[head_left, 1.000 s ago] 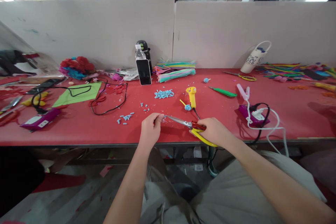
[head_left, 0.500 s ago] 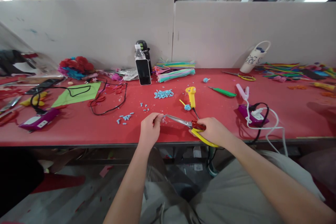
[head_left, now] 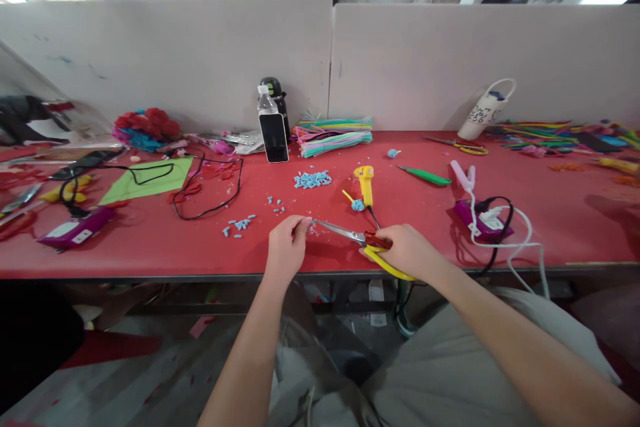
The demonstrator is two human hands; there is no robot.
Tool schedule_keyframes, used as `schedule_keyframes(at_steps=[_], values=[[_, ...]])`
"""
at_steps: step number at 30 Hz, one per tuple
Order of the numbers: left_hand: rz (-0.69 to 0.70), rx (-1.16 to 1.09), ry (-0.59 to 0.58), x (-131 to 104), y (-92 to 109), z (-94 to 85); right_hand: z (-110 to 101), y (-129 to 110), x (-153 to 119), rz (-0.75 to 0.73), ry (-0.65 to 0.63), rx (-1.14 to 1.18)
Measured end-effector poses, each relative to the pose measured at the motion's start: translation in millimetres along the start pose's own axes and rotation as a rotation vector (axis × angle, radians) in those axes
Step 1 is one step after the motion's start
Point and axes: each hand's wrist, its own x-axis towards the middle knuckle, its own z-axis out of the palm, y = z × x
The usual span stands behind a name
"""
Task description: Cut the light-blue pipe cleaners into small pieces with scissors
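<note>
Your right hand [head_left: 407,250] grips yellow-handled scissors [head_left: 360,240] at lower centre of the frame, blades pointing left toward your left hand [head_left: 286,242], which is pinched shut on something tiny at the blade tips (too small to tell what). Both hands sit at the near edge of the red tabletop [head_left: 150,240]. Light blue cut bits [head_left: 312,179] lie just above, centre frame; a yellow glue gun [head_left: 365,183] lies to their right.
</note>
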Motion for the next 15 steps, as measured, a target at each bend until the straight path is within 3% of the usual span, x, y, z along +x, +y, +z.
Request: schedule_keyframes(at_steps=[15], values=[[0.005, -0.009, 0.018, -0.6, 3.0, -1.6, 0.4, 1.5, -1.9, 0.018, -0.023, 0.052]])
